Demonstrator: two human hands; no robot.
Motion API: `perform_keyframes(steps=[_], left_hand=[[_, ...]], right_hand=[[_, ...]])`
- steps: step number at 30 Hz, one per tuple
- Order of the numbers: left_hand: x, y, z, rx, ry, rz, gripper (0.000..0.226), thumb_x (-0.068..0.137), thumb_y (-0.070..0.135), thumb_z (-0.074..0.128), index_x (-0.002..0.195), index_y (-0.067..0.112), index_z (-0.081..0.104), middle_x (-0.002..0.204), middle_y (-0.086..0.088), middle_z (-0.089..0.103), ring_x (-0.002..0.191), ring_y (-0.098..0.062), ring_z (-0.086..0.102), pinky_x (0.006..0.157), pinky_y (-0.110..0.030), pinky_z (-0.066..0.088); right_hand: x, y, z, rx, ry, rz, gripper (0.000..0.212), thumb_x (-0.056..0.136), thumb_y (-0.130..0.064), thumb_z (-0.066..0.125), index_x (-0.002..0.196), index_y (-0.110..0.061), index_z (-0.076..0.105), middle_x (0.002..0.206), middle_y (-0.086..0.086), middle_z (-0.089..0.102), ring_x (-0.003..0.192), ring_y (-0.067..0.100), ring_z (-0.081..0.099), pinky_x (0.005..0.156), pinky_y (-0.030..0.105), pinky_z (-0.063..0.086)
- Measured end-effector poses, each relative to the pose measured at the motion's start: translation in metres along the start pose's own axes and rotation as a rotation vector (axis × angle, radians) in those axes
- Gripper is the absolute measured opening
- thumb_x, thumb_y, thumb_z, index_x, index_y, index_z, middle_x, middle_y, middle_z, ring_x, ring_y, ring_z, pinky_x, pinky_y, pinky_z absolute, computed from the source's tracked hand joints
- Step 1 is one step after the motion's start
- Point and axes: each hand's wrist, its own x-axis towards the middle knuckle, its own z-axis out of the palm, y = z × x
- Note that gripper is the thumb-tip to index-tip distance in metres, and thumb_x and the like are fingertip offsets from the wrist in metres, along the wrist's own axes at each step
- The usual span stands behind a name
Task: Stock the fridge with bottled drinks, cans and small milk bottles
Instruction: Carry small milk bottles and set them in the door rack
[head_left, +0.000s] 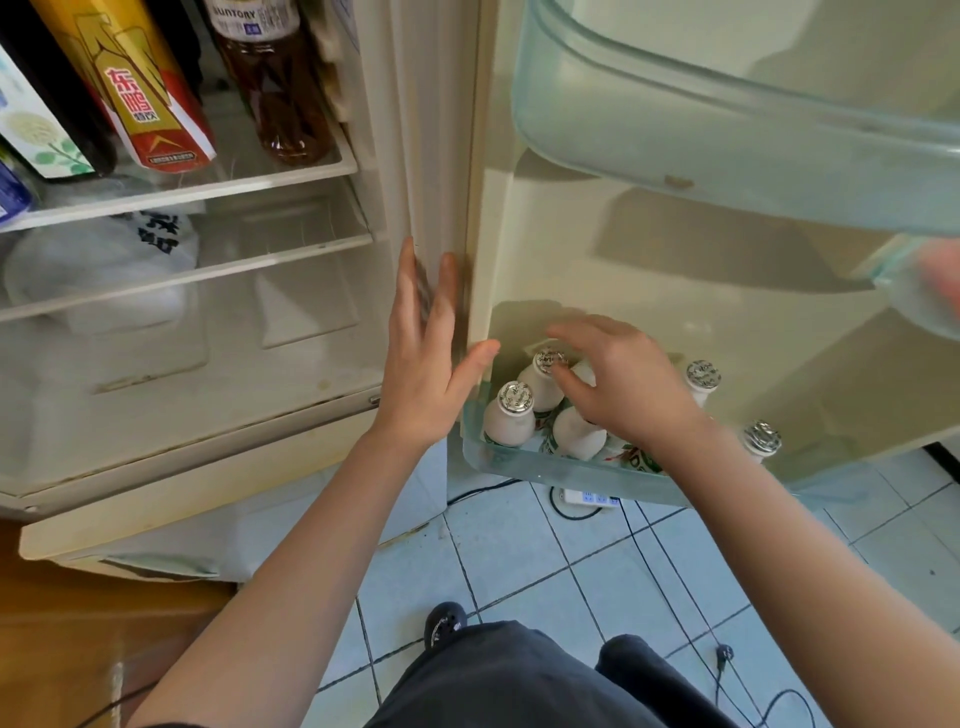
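Several small white milk bottles with foil caps stand in the bottom door shelf (571, 475) of the open fridge, among them one at the front left (511, 415), one behind it (543, 374) and two further right (701, 376) (761, 439). My right hand (623, 384) hovers over the middle of the group with fingers spread, a fingertip touching a cap and the palm hiding the top of another bottle (576, 434). My left hand (421, 374) is open and flat against the door's hinge edge, holding nothing.
On the upper fridge shelf stand a brown tea bottle (280, 88), a yellow-and-red bottle (140, 93) and a dark bottle (52, 93). A white plastic bag (104, 260) lies below. A clear door bin (727, 130) hangs overhead. A power strip (587, 498) and cables lie on the tiled floor.
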Motion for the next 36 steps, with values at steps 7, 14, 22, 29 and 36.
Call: perform_keyframes(steps=[7, 14, 22, 29, 36], left_hand=[[-0.002, 0.000, 0.001, -0.016, 0.017, 0.008, 0.076, 0.091, 0.038, 0.048, 0.145, 0.018, -0.002, 0.154, -0.029, -0.006, 0.142, -0.008, -0.011, 0.118, -0.021, 0.000], [-0.002, -0.003, 0.004, -0.052, 0.009, -0.004, 0.076, 0.093, 0.040, 0.047, 0.147, 0.028, -0.005, 0.156, -0.023, -0.009, 0.144, -0.009, -0.014, 0.119, -0.026, 0.003], [-0.002, 0.000, 0.006, -0.061, 0.008, -0.045, 0.075, 0.090, 0.036, 0.049, 0.148, 0.020, 0.003, 0.156, -0.023, -0.009, 0.146, -0.016, -0.009, 0.120, -0.038, 0.007], [-0.002, -0.002, 0.011, -0.047, 0.017, -0.060, 0.075, 0.091, 0.035, 0.050, 0.150, 0.010, 0.012, 0.156, -0.024, -0.008, 0.147, -0.025, -0.005, 0.118, -0.049, 0.014], [-0.003, -0.001, 0.012, -0.035, 0.027, -0.052, 0.072, 0.093, 0.038, 0.047, 0.149, 0.010, 0.013, 0.155, -0.026, -0.006, 0.147, -0.024, -0.003, 0.117, -0.050, 0.016]], right_hand=[[0.021, 0.002, 0.009, -0.180, -0.317, -0.055, 0.034, 0.090, -0.021, 0.052, 0.123, -0.015, 0.054, 0.116, 0.008, 0.060, 0.106, 0.028, 0.054, 0.084, 0.039, 0.045], [0.029, 0.000, 0.015, -0.115, -0.197, 0.032, 0.036, 0.091, -0.034, 0.057, 0.121, -0.014, 0.058, 0.111, 0.010, 0.064, 0.101, 0.030, 0.058, 0.079, 0.036, 0.043], [0.040, -0.007, 0.019, -0.093, -0.224, 0.007, 0.034, 0.089, -0.038, 0.058, 0.112, -0.014, 0.062, 0.103, 0.008, 0.066, 0.095, 0.029, 0.059, 0.075, 0.035, 0.044], [0.036, -0.004, 0.020, -0.024, -0.181, 0.032, 0.040, 0.087, -0.041, 0.061, 0.120, -0.019, 0.059, 0.112, 0.005, 0.066, 0.103, 0.026, 0.058, 0.080, 0.034, 0.042], [0.025, -0.002, 0.013, -0.011, -0.063, -0.013, 0.042, 0.090, -0.040, 0.056, 0.124, -0.014, 0.056, 0.110, 0.006, 0.065, 0.100, 0.026, 0.059, 0.078, 0.034, 0.043]])
